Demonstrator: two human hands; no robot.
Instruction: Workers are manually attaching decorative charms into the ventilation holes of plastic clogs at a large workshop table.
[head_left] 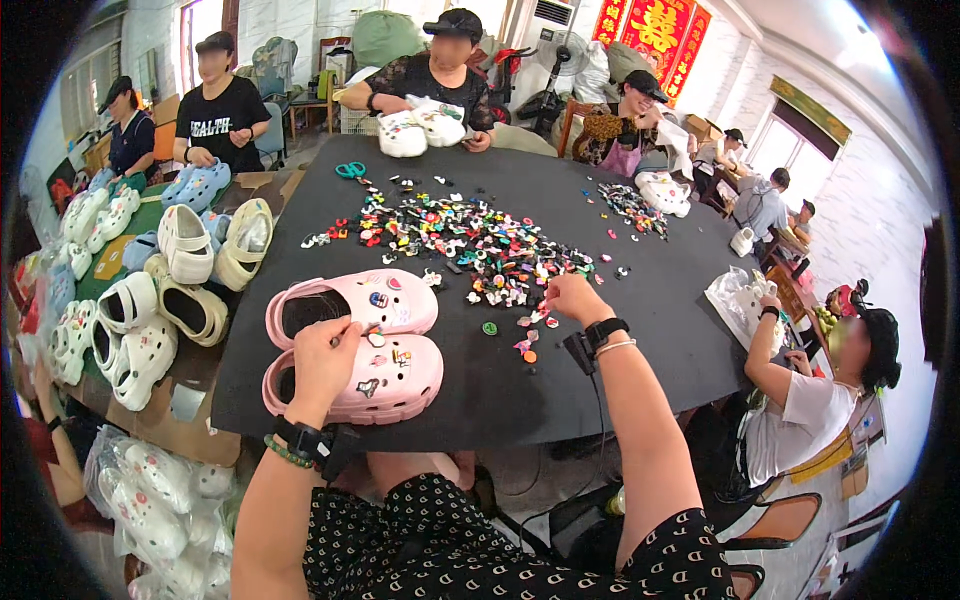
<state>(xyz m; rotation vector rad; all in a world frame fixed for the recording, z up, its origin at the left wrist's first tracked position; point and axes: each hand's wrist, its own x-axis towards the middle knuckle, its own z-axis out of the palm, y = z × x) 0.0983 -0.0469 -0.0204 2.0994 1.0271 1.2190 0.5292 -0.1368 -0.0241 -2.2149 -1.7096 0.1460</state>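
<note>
A pair of pink clogs [408,355] lies side by side on the black tabletop, toes to the right, with several small charms on their uppers. My left hand [325,362] is over the near clog, its fingers pinched together beside a round charm [376,339]; what they hold, if anything, is too small to make out. My right hand [577,299] is at the near right edge of a spread pile of colourful shoe charms [470,235]. Its fingers are closed, and whatever is between them is hidden. A green round charm [489,328] and an orange one [530,356] lie nearby.
Teal scissors [351,170] lie at the table's far left. Cream clogs [190,305] crowd the left side, with bagged white clogs [150,500] below. A smaller charm pile [635,210] is at the far right. Several co-workers sit around, one handling white clogs [420,127].
</note>
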